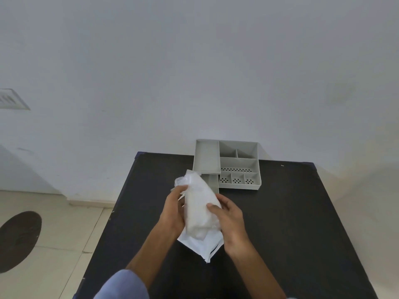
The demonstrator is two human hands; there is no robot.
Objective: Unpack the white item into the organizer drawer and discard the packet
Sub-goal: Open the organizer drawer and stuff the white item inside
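A white item [199, 209] wrapped in clear plastic sticks up out of a flat white packet [201, 242], both held above the black table [291, 223]. My left hand [172, 209] grips the item's left side near its top. My right hand [230, 219] clasps its right side, thumb across the front. Behind them stands the grey organizer [238, 164] with several compartments; its drawer [212, 182] is pulled out toward me, mostly hidden behind the item.
The organizer sits at the table's far edge against a white wall [194, 72]. To the left lies a tiled floor [64, 234] with a dark round patch [18, 239]. A blue sleeve [123, 287] shows at the bottom.
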